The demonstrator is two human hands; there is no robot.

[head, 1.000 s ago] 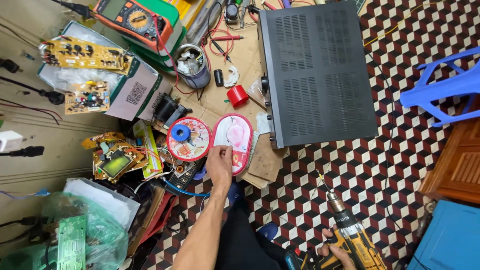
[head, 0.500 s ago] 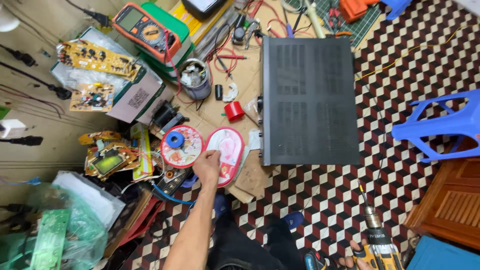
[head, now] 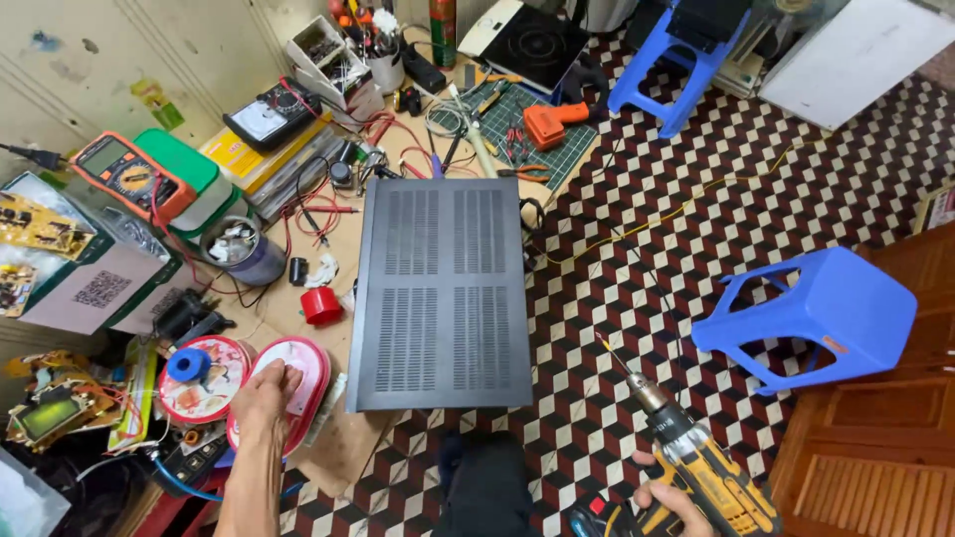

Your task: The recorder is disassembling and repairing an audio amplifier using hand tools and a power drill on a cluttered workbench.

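My left hand [head: 267, 396] rests with fingers spread on the pink round lid [head: 294, 383], pressing down on its near-left part rather than gripping it. Just left of the lid, touching or almost touching it, lies a second round lid [head: 204, 378] carrying a blue spool [head: 188, 365]. Far of my fingers sits a small red cap [head: 321, 305], and farther left a metal can [head: 239, 249] full of small parts.

My right hand [head: 674, 499] is clenched around the grip of the yellow cordless drill [head: 708, 477], low at the near right over the checkered floor [head: 637, 278]. The drill's long axis runs from my hand toward the far left, and its driver bit [head: 615, 358] points at the near-right corner of the black vented amplifier case [head: 443, 293], with a clear gap between them.

The case lies flat between my two hands, its long axis running near to far. The right hand with the drill is nearer its right edge; the left hand is just beside its near-left corner. Beyond the drill, well apart at the right, a blue plastic stool [head: 811, 313] lies tipped over.
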